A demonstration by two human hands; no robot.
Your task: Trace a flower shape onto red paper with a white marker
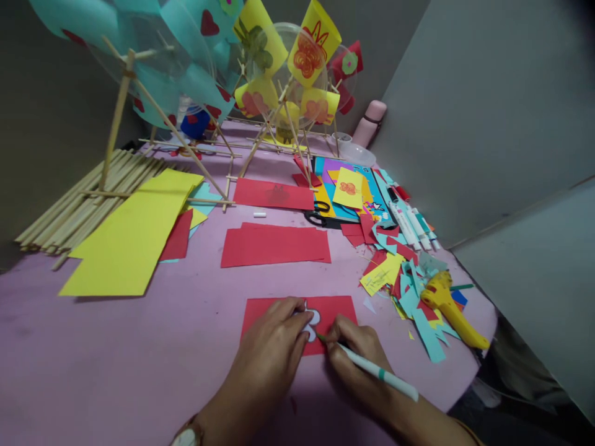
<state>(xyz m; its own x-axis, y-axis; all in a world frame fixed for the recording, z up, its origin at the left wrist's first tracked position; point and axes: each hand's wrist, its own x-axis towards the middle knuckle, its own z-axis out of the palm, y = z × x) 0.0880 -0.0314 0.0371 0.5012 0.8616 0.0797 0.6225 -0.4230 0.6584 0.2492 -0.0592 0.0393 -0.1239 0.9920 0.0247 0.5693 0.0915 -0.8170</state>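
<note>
A red paper strip (341,308) lies on the pink table near its front. On it rests a small white cutout (312,334) with rounded lobes and a dark outline. My left hand (274,341) presses the cutout down from the left, its fingers together and covering part of it. My right hand (356,353) is closed round a white and green marker (385,376), whose tip touches the paper at the cutout's lower right edge. Farther back lie stacked red strips (274,246) and one red strip with a dark drawing (274,194).
Yellow sheets (134,235) and wooden sticks (79,207) lie left. Paper scraps (411,288), a yellow glue gun (455,313), markers (409,223) and black scissors (317,214) lie right. Stick-framed wheels with yellow paper (263,43) and blue paper (158,93) stand behind.
</note>
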